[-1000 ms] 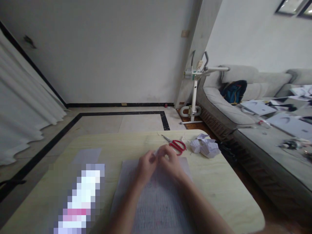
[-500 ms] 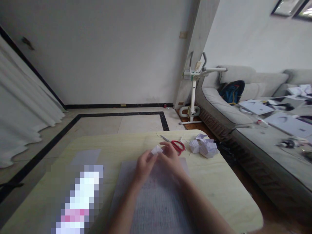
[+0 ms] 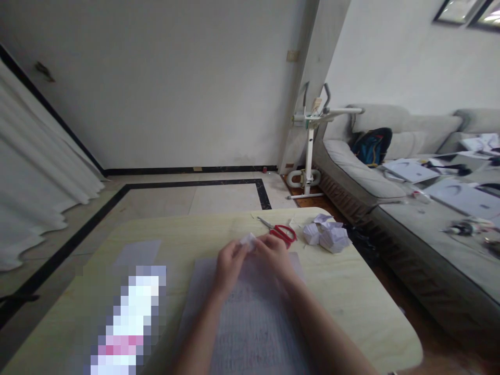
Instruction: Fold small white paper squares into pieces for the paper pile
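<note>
A small folded piece of white paper [image 3: 247,240] is pinched between my two hands, above the far edge of a large written sheet [image 3: 250,323]. My left hand [image 3: 229,263] grips its left side, fingers closed. On the right side, my right hand [image 3: 273,253] has its fingers bent in and closed on the same paper; part of the paper is hidden behind them. Just beyond my right hand lie scissors with red handles [image 3: 284,234], their blades pointing to the far left.
Crumpled or folded paper pieces [image 3: 332,237] lie at the table's far right. A pale sheet [image 3: 138,252] is on the left, near a blurred-out bright object [image 3: 138,302]. Beyond the wooden table [image 3: 359,312] stand a sofa [image 3: 351,172] and a white exercise machine [image 3: 310,151].
My right fingers have curled down and in over the folded paper, where the index finger was raised before. The paper has shifted slightly left and shows less of its surface.
</note>
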`<action>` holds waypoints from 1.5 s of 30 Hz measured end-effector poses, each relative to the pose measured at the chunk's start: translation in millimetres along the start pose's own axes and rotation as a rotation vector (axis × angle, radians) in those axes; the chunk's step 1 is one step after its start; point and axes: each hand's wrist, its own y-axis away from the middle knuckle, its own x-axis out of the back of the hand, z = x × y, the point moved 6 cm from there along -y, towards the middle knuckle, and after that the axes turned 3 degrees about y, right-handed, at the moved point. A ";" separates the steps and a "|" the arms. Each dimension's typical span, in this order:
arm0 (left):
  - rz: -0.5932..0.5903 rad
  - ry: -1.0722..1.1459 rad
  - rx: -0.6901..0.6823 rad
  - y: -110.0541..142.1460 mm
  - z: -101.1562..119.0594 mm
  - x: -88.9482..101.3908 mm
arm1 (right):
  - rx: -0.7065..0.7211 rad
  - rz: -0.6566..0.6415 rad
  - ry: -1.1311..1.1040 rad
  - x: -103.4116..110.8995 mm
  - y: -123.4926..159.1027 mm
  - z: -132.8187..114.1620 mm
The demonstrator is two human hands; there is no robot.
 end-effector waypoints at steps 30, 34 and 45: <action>-0.186 -0.026 0.089 6.7 -11.4 -16.2 | -0.011 0.103 -0.010 10.3 2.6 -8.1; -0.202 -0.071 0.051 6.4 -7.7 -16.2 | -0.033 0.101 -0.017 7.9 4.0 -8.6; -0.242 -0.092 0.062 9.6 -11.7 -20.0 | -0.035 0.101 -0.143 9.7 4.6 -3.2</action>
